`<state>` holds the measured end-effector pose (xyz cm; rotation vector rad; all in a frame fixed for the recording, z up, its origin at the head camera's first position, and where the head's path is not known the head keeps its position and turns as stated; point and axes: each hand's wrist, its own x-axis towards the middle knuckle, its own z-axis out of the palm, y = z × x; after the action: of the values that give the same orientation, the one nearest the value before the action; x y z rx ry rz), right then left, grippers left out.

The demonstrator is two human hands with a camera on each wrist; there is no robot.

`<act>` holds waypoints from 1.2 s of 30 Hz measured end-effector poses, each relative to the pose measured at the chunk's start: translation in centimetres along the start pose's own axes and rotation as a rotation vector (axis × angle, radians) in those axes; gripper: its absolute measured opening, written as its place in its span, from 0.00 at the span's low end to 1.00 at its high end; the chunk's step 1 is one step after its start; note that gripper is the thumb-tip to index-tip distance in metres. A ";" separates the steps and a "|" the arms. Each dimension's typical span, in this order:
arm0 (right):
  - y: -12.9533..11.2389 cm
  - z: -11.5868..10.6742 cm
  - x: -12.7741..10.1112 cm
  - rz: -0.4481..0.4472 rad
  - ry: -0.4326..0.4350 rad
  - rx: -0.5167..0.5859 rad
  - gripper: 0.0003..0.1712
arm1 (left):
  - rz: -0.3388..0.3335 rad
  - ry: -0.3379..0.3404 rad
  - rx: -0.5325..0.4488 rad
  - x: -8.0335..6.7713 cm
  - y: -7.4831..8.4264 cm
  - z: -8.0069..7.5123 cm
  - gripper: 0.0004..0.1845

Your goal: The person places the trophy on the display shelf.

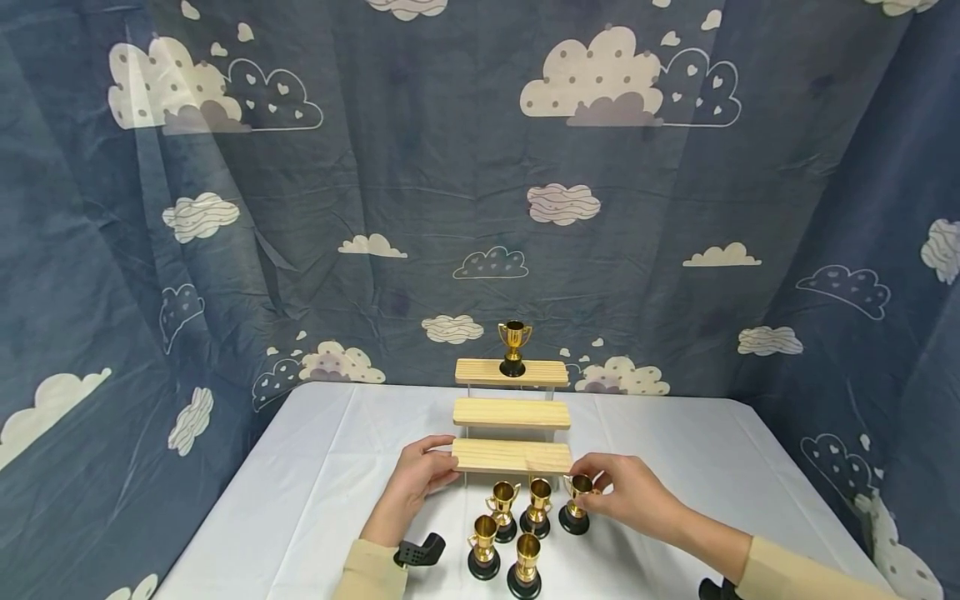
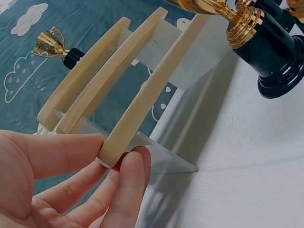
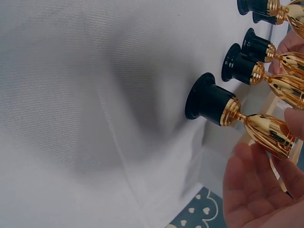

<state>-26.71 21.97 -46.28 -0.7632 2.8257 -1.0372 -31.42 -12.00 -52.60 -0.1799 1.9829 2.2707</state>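
A three-step wooden display stand (image 1: 510,456) with clear side panels stands on the table. My left hand (image 1: 416,477) holds the left end of its lowest board (image 2: 137,111), thumb and fingertips at the edge. In my right hand (image 1: 637,493), thumb and fingers pinch the cup of a small gold trophy (image 3: 213,102) with a black base, just off the stand's right front corner. One gold trophy (image 1: 513,348) stands on the top board. Several more alike, such as this front trophy (image 1: 527,567), stand upright before the stand, between my hands.
White cloth covers the table (image 1: 322,500). A dark blue curtain (image 1: 450,167) printed with clouds hangs behind and along both sides. The middle board (image 1: 510,412) lies between the top and lowest ones. A black band (image 1: 420,550) is on my left wrist.
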 end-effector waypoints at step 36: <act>-0.3 -0.5 -0.2 0.054 0.021 -0.029 0.16 | -0.007 0.027 0.001 0.1 0.0 0.2 0.30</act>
<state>-26.53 22.12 -45.70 -0.6781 2.8678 -1.0044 -31.57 -11.78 -52.56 -0.2174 1.9937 2.2745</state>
